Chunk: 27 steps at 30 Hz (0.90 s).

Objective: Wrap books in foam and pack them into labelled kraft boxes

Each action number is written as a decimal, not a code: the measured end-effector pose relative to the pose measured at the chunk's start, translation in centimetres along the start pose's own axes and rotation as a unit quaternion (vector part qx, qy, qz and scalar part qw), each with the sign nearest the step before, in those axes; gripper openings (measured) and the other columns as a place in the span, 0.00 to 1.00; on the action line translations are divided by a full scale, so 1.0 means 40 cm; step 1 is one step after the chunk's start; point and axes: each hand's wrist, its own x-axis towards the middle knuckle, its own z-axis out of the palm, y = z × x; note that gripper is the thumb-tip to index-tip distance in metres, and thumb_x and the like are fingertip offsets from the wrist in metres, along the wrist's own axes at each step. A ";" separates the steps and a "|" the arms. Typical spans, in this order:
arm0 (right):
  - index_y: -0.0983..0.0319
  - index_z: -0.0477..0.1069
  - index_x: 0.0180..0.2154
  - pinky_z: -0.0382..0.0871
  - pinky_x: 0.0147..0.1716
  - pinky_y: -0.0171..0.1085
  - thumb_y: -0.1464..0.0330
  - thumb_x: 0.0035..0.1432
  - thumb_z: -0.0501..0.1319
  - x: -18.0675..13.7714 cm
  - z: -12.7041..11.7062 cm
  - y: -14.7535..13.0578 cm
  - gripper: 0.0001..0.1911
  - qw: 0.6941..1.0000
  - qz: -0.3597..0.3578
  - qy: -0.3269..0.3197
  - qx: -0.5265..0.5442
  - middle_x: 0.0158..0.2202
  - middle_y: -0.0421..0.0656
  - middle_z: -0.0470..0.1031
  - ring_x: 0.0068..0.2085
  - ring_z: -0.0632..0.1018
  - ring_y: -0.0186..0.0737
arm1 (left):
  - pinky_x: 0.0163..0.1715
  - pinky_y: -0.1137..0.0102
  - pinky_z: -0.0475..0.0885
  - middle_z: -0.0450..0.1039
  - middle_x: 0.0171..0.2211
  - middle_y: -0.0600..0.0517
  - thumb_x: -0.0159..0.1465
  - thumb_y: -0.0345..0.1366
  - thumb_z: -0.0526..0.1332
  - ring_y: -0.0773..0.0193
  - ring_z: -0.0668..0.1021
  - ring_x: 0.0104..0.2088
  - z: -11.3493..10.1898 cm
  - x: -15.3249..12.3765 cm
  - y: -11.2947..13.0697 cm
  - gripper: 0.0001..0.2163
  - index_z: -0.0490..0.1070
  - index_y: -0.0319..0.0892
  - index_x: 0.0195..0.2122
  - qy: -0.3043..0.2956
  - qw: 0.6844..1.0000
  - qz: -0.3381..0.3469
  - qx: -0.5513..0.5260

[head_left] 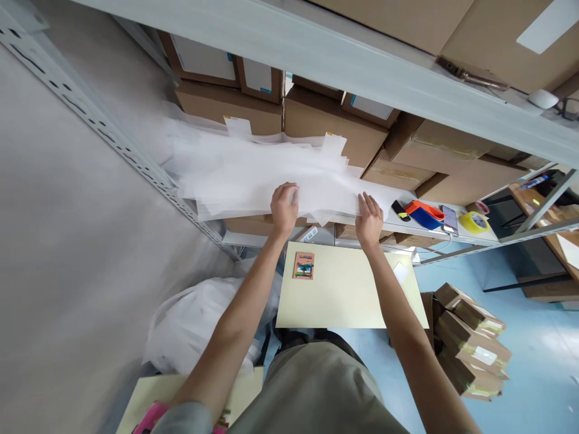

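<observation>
A wide pile of thin white translucent sheets or bags [244, 172] lies spread along the shelf. At its front edge, my left hand [284, 208] touches the pile with its fingers loosely curved and a gap by the thumb. Further right, my right hand [370, 217] rests on the sheets' right end, its fingers stretched out. Whether either hand has a sheet edge under its fingers is hidden. Two white card tabs [333, 144] stick up at the back of the pile. Below, a small picture box [303, 265] lies on a pale yellow board [344, 289].
Cardboard boxes [253, 111] stand behind the pile. A shelf beam [289, 45] crosses above. To the right lie a red and blue strap-like item [425, 215], a phone [449, 220] and yellow tape [474, 222]. Stacked cartons [473, 343] and a white bag [194, 325] are below.
</observation>
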 end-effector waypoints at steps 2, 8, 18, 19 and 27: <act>0.59 0.64 0.77 0.63 0.73 0.57 0.81 0.58 0.52 -0.001 -0.022 0.020 0.46 1.000 -0.011 0.016 -0.003 0.77 0.50 0.67 0.77 0.66 0.53 | 0.66 0.54 0.77 0.83 0.52 0.46 0.79 0.36 0.58 0.55 0.83 0.58 -0.007 -0.004 0.015 0.08 0.78 0.47 0.46 0.000 1.000 0.001 0.003; 0.57 0.62 0.78 0.63 0.72 0.58 0.79 0.59 0.52 -0.088 -0.086 0.117 0.46 0.995 -0.044 0.084 0.001 0.77 0.49 0.66 0.79 0.63 0.56 | 0.71 0.52 0.73 0.81 0.55 0.46 0.81 0.40 0.56 0.55 0.79 0.66 -0.052 -0.074 0.144 0.10 0.78 0.47 0.49 0.011 1.000 0.018 0.019; 0.57 0.63 0.78 0.66 0.72 0.58 0.77 0.70 0.48 -0.458 -0.062 0.384 0.38 0.997 -0.029 0.001 0.066 0.74 0.52 0.71 0.78 0.66 0.54 | 0.74 0.45 0.71 0.81 0.60 0.46 0.78 0.35 0.55 0.52 0.75 0.71 -0.023 -0.461 0.321 0.12 0.80 0.49 0.52 -0.153 0.979 -0.048 0.126; 0.57 0.63 0.77 0.66 0.72 0.58 0.76 0.71 0.47 -0.493 -0.050 0.412 0.37 0.997 -0.026 -0.025 0.068 0.74 0.53 0.71 0.78 0.66 0.53 | 0.75 0.45 0.70 0.81 0.62 0.46 0.78 0.34 0.56 0.52 0.74 0.72 -0.009 -0.502 0.320 0.13 0.80 0.49 0.53 -0.184 0.972 -0.061 0.133; 0.61 0.67 0.75 0.62 0.74 0.59 0.73 0.76 0.46 -0.747 0.065 0.643 0.31 0.974 0.028 -0.208 0.081 0.76 0.55 0.67 0.79 0.63 0.52 | 0.78 0.41 0.61 0.75 0.70 0.46 0.73 0.30 0.57 0.49 0.70 0.76 0.123 -0.797 0.263 0.19 0.80 0.50 0.60 -0.389 0.896 -0.146 0.157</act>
